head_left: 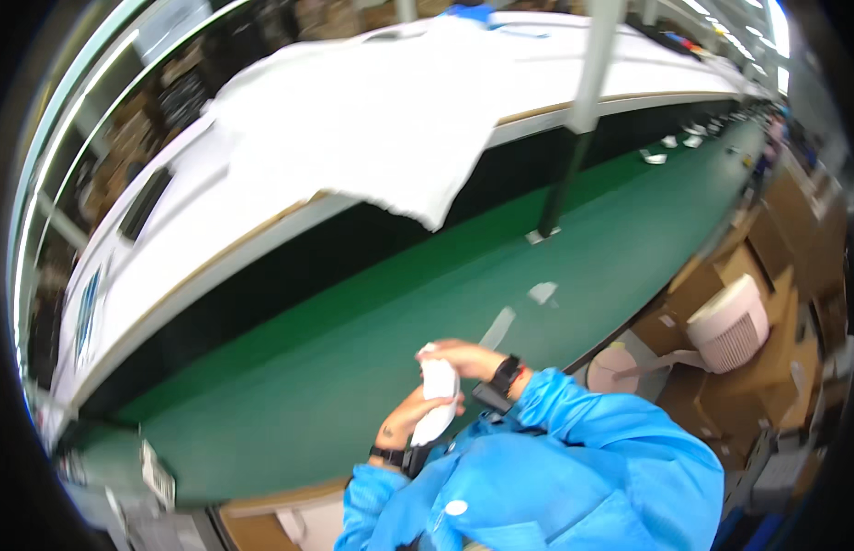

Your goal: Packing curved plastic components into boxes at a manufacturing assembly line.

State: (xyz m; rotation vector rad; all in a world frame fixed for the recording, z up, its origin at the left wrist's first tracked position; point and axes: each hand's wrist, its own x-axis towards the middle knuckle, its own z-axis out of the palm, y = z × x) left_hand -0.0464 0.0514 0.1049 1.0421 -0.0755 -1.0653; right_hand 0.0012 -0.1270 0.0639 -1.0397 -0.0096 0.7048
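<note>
A tilted fisheye view looks down over a long work line. At 9 o'clock a white shelf (169, 266) runs diagonally up toward 1 o'clock, with a white cloth (372, 119) draped over its front edge near 12 o'clock. Below the shelf, a green belt (335, 367) crosses the frame from 8 o'clock to 2 o'clock.

Near 6 o'clock, over the belt's near edge, the person's two hands meet around a small white piece (439, 397), soft-looking and folded or crumpled; its exact kind cannot be told. The left hand (407, 421) sits lower, fingers curled closed around the bottom of the piece, with a dark band at the wrist. The right hand (468, 358) sits just above and to the right, fingers bent over the top of the piece and pinching it, a black watch (506, 374) on its wrist. Both hands touch the piece and lie close together, neither spread. Blue sleeves (574, 450) fill the frame from 6 to 5 o'clock.

On the belt at about 4 o'clock from centre lie two pale strips (519, 312). A grey post (574, 138) stands on the belt toward 1 o'clock. At 3 o'clock, beside the belt, a pink fan (730, 323) stands among brown cartons (776, 266).
</note>
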